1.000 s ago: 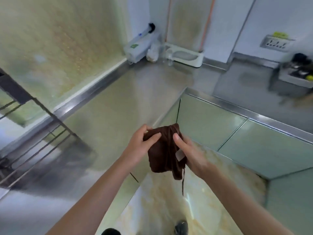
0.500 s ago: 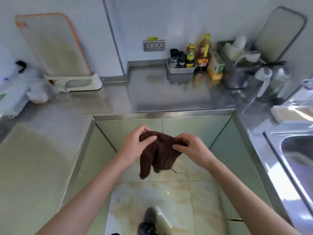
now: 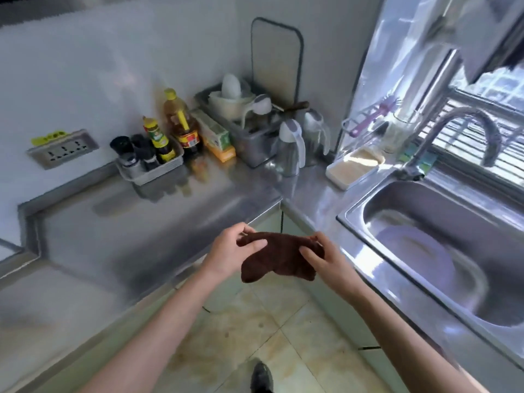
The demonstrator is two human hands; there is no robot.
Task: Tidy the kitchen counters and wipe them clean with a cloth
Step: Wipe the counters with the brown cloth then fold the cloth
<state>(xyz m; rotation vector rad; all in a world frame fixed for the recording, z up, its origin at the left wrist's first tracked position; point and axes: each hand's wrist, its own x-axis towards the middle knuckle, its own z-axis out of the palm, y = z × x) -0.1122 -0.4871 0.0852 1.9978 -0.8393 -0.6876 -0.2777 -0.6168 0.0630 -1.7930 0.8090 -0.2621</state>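
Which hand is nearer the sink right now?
Right. The right hand grips the cloth just beside the counter edge in front of the sink. The left hand holds the cloth's other end, farther from the sink.

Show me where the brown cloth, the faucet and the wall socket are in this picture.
brown cloth (image 3: 279, 255): head view, middle of the fabric between the two hands.
faucet (image 3: 456, 114): head view, top of the curved spout above the sink.
wall socket (image 3: 63, 148): head view, centre of the outlet plate.

Sauce bottles in tray; kettles; plate in sink.
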